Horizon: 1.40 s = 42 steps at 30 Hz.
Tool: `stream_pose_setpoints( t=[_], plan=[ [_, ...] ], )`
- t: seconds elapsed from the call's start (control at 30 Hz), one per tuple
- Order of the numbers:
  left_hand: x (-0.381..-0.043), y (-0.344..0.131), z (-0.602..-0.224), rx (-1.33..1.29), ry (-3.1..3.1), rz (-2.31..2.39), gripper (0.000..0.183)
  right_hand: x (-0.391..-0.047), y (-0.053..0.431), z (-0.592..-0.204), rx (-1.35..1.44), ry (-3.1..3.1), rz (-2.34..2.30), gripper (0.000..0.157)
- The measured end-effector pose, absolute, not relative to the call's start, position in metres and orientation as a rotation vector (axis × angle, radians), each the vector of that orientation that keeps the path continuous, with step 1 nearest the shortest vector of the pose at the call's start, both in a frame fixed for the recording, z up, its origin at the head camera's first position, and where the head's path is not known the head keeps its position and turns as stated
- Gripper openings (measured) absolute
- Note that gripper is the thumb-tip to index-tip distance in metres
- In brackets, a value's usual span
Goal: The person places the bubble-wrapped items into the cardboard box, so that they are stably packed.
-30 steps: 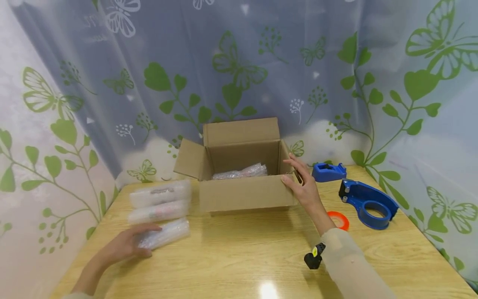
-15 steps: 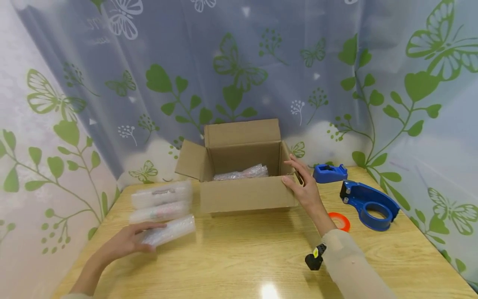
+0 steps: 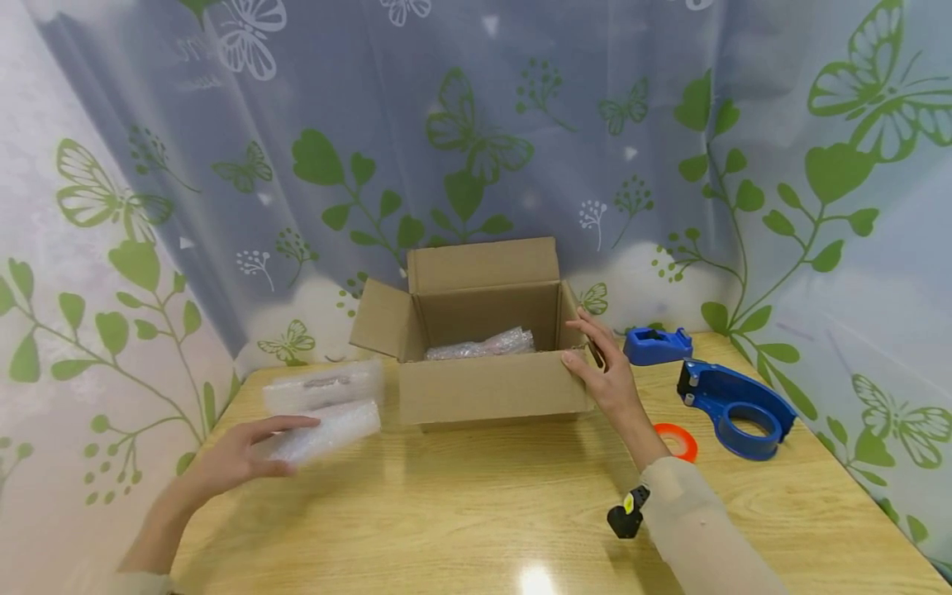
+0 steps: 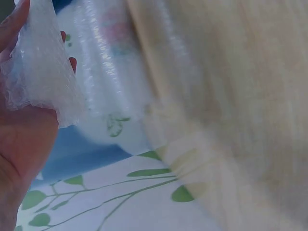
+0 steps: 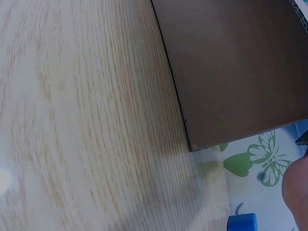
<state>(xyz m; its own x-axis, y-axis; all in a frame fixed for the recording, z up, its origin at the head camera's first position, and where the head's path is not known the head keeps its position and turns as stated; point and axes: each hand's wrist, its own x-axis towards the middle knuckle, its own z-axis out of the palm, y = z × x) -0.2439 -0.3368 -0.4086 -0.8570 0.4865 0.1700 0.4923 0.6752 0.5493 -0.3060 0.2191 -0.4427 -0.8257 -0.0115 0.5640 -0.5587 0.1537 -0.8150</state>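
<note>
My left hand [image 3: 234, 454] grips a bubble-wrapped roll [image 3: 330, 434], thumb on the near side and fingers on the far side. In the left wrist view the palm [image 4: 24, 144] lies against the bubble wrap [image 4: 45, 67]. Behind it lie other wrapped rolls [image 3: 327, 386]; the held roll covers much of the nearer one. My right hand [image 3: 613, 376] holds the right front corner of an open cardboard box [image 3: 491, 388], and a small dark piece [image 3: 595, 351] shows beneath its fingers. One bubble-wrapped item [image 3: 483, 343] lies inside the box.
Right of the box stand a blue tape dispenser [image 3: 657, 345] and a blue hand-held tape gun [image 3: 736, 409]. An orange tape roll [image 3: 678, 442] lies by the right forearm. A patterned curtain [image 3: 476, 124] hangs behind the wooden table [image 3: 446, 521]. The box's back flap [image 3: 483, 264] stands up.
My left hand has lifted the nearest wrapped roll off its spot and carried it up in front of the middle roll. The right hand stays on the box corner.
</note>
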Motion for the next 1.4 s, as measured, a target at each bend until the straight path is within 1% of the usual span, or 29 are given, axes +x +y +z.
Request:
stream_pose_setpoints(
  t=[0.2,0.33,0.53,0.83,1.03,1.17,1.4],
  plan=[
    [-0.244,-0.338,-0.384,-0.833,-2.864,-1.039,0.056,-0.305,0.219,-0.441,0.543,-2.015,1.715,0.047],
    [-0.246,-0.338,-0.371,-0.877,-2.86,-1.064,0.057,-0.304,0.219,-0.439,0.548,-2.012,1.711,0.047],
    [-0.246,-0.328,-0.353,-0.905,-2.835,-1.067,0.056,-0.304,0.219,-0.44,0.552,-2.014,1.707,0.046],
    [-0.25,-0.3,-0.321,-0.913,-2.833,-0.956,0.057,-0.306,0.219,-0.444,0.554,-2.011,1.714,0.046],
    [-0.262,-0.283,-0.305,-0.991,-2.803,-0.886,0.058,-0.305,0.217,-0.443,0.561,-1.99,1.731,0.046],
    [-0.27,-0.271,-0.295,-0.99,-2.806,-0.863,0.059,-0.304,0.216,-0.443,0.576,-1.975,1.742,0.047],
    [-0.285,-0.24,-0.278,-1.038,-2.812,-0.905,0.057,-0.305,0.217,-0.442,0.548,-1.988,1.74,0.047]
  ],
)
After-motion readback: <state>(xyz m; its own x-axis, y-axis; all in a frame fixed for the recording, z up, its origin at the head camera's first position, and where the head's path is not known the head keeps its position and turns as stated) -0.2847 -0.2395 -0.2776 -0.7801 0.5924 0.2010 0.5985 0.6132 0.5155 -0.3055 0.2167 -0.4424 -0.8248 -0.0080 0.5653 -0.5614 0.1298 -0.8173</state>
